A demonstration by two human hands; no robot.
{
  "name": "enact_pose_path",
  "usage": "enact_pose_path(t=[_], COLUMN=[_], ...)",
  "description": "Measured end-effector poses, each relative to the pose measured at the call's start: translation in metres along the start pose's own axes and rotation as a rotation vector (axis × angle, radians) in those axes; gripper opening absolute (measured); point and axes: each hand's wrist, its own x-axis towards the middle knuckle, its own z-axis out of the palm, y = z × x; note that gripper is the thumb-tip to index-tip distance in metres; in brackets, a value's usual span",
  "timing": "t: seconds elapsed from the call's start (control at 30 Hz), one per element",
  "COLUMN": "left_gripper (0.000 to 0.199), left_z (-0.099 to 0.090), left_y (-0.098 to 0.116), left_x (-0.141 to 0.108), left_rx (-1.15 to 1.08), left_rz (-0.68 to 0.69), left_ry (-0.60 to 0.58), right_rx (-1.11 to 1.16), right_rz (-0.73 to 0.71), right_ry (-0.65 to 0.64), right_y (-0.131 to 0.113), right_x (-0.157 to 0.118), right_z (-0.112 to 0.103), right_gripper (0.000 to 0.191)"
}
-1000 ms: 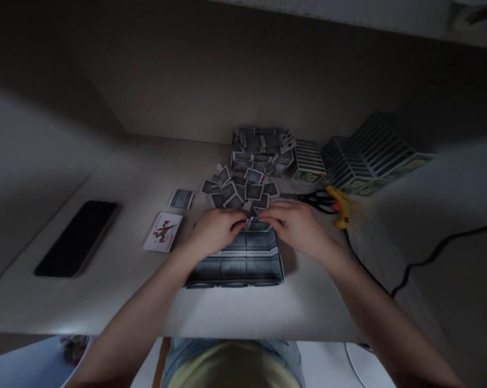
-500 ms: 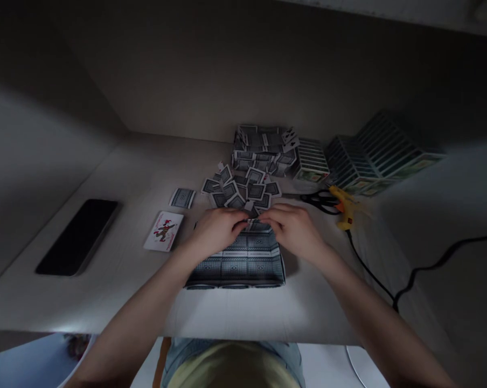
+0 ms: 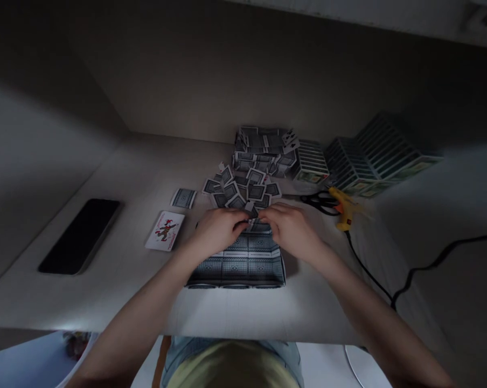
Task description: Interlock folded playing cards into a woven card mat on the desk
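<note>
A shallow open box made of joined playing cards (image 3: 239, 265), patterned backs showing, lies on the desk in front of me. My left hand (image 3: 219, 229) reaches over its left part, thumb and fingers pinched at the far wall. From the right, my right hand (image 3: 291, 227) pinches the same far wall, fingertips close to the left ones. The exact grip is partly hidden behind the fingers. Just beyond my fingertips lies a loose heap of folded playing cards (image 3: 230, 189).
Left of the box are a joker-topped card stack (image 3: 165, 230), one bent card (image 3: 183, 198) and a black phone (image 3: 79, 236). At the back stand a bigger card-made box (image 3: 263, 161) and slatted card structures (image 3: 383, 156). Black scissors (image 3: 320, 201) and a corded yellow glue gun (image 3: 342, 207) lie right.
Both hands stay at the far wall of the box, with hardly any finger movement. The whole view has shifted very slightly.
</note>
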Motion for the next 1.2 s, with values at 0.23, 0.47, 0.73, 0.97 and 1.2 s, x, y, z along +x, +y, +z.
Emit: enact_pose_path(t=[0.23,0.47,0.73,0.97,1.2], left_gripper=[0.021,0.021,0.021,0.020,0.019], left_z=[0.000,0.000,0.002,0.000,0.000], left_y=[0.002,0.001,0.001,0.001,0.001], left_x=[0.000,0.001,0.001,0.002,0.003], left_rx=[0.007,0.015,0.017,0.029,0.043], left_rz=[0.004,0.016,0.017,0.016,0.020], left_ry=[0.000,-0.017,-0.018,-0.024,-0.039], right_rx=[0.093,-0.034,-0.215,-0.277,-0.202], right_rz=[0.016,-0.003,-0.031,-0.038,-0.059], right_ry=[-0.049,-0.034,-0.030,-0.017,-0.013], right_y=[0.007,0.001,-0.011,-0.016,-0.007], right_x=[0.010,0.004,-0.002,-0.004,-0.004], right_z=[-0.003,0.000,-0.002,0.000,0.000], right_gripper=[0.024,0.027,0.025,0.024,0.021])
